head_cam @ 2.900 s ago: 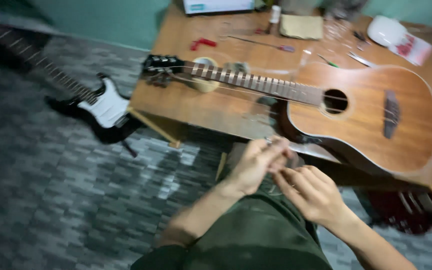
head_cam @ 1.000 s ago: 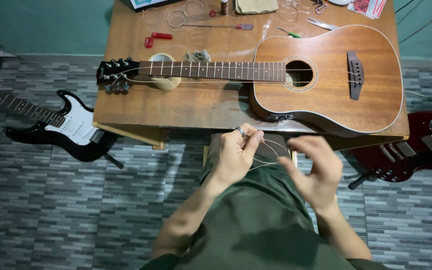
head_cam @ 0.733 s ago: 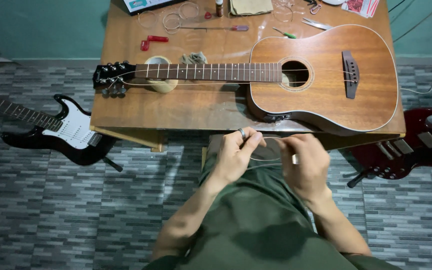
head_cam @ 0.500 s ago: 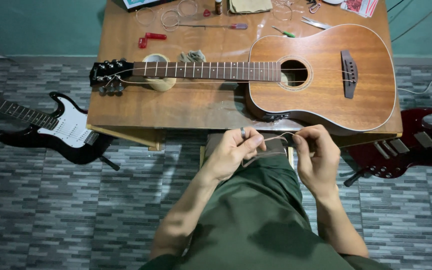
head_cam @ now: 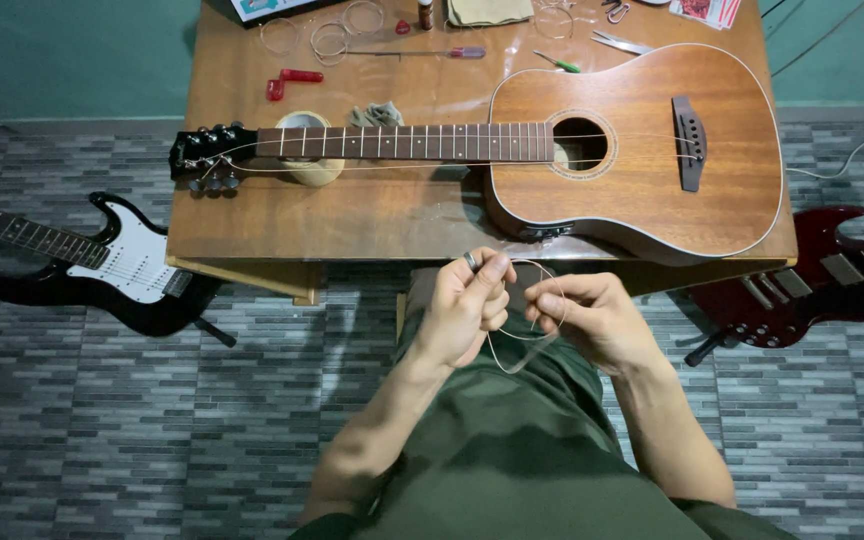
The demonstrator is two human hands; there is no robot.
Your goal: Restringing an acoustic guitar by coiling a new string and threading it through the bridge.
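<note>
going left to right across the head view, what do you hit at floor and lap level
black and white electric guitar → left hand → coiled guitar string → right hand → dark red electric guitar

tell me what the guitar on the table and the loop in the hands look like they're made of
Acoustic guitar: apparently wood, reddish-brown with visible grain and a satin sheen, pale edge binding.
Coiled string, pinched between the left hand and the right hand: probably thin metal wire, since it holds a springy loop and looks pale grey; too fine to be sure.

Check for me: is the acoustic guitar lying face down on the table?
No, the acoustic guitar lies face up on the table, its sound hole and bridge showing.
</note>
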